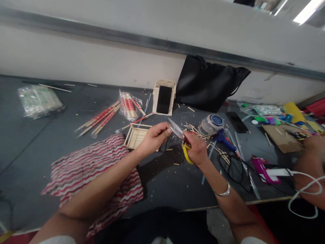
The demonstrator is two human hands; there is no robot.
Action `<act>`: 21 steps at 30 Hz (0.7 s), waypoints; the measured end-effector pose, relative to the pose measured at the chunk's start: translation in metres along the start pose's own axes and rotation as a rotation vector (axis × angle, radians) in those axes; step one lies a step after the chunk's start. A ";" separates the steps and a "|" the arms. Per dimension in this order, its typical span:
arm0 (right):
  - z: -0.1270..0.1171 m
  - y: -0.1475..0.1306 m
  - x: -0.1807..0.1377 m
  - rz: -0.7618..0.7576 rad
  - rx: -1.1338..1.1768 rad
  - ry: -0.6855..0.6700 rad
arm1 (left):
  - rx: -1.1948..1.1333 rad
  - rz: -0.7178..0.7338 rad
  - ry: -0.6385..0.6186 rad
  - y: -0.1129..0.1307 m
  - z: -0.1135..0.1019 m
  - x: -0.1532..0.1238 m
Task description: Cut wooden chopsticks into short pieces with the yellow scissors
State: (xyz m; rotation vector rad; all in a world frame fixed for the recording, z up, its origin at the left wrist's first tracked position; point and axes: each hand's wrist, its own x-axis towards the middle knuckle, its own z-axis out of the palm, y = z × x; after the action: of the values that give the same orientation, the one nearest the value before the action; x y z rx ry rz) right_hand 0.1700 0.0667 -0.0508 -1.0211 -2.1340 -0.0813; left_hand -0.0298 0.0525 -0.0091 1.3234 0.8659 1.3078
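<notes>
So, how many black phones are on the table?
2. One black flat phone stands in the pale wooden holder; the other lies near the clear round jar. Others may be hidden.

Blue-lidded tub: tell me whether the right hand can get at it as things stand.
Probably, but not freely: the right hand grips the scissors. The blue-lidded tub lies close beyond it, with only stick scraps between.

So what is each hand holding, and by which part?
Right hand grips the scissors by their yellow handles; left hand pinches something beside the blades, too small to identify.
</notes>
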 end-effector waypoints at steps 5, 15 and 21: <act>0.000 -0.007 0.003 0.192 0.218 0.055 | -0.217 -0.228 -0.094 0.004 0.008 -0.003; -0.005 -0.024 0.006 0.354 0.742 0.102 | -0.214 -0.487 -0.139 0.005 0.018 -0.007; -0.006 -0.024 0.008 0.428 0.857 0.043 | -0.213 -0.547 -0.145 0.002 0.019 -0.009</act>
State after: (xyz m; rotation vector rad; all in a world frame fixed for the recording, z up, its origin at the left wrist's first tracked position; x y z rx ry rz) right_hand 0.1542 0.0529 -0.0352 -0.8856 -1.5885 0.9225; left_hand -0.0125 0.0401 -0.0067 0.9131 0.8801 0.8368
